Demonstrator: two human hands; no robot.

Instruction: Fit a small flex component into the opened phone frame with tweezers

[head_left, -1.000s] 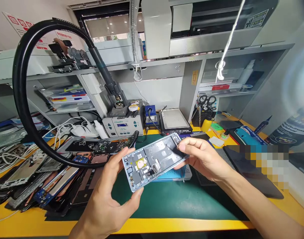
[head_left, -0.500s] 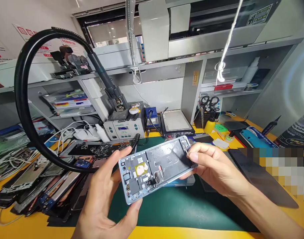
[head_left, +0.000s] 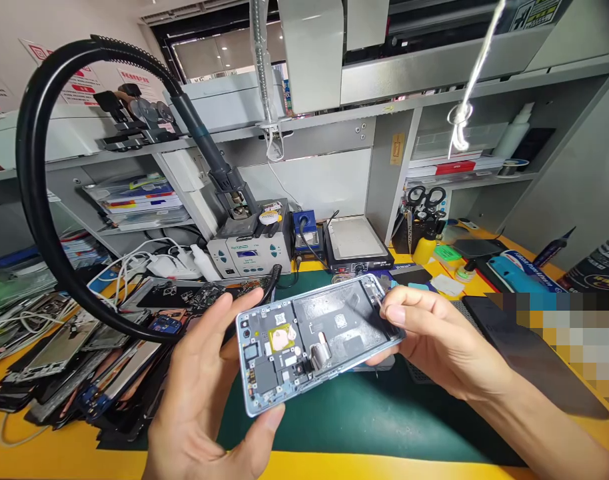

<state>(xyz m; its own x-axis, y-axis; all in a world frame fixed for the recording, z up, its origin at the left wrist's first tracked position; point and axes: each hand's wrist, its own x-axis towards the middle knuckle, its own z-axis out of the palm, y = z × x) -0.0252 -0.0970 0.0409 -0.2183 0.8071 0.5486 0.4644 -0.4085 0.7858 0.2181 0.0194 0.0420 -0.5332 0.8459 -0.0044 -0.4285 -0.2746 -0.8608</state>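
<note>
Clamping the uncovered phone frame (head_left: 294, 373) by opposite ends between left hand (head_left: 194, 400) and right hand (head_left: 437, 333), above the green mat (head_left: 329, 433), now held slightly closer to view than a second ago, apparently giving a fuller look at the bared inside (head_left: 337, 310).

Chinese characters fill the wall poster (head_left: 139, 79), too small for me to make out from here. The red box (head_left: 454, 168) on the right-hand shelf seems to say "OPEN". Two square printed codes sit inside the opened phone (head_left: 307, 333). Lettering on the grey machine (head_left: 247, 257), the hot plate (head_left: 354, 240) and the dark can (head_left: 602, 263) stays illegible to me.
</note>
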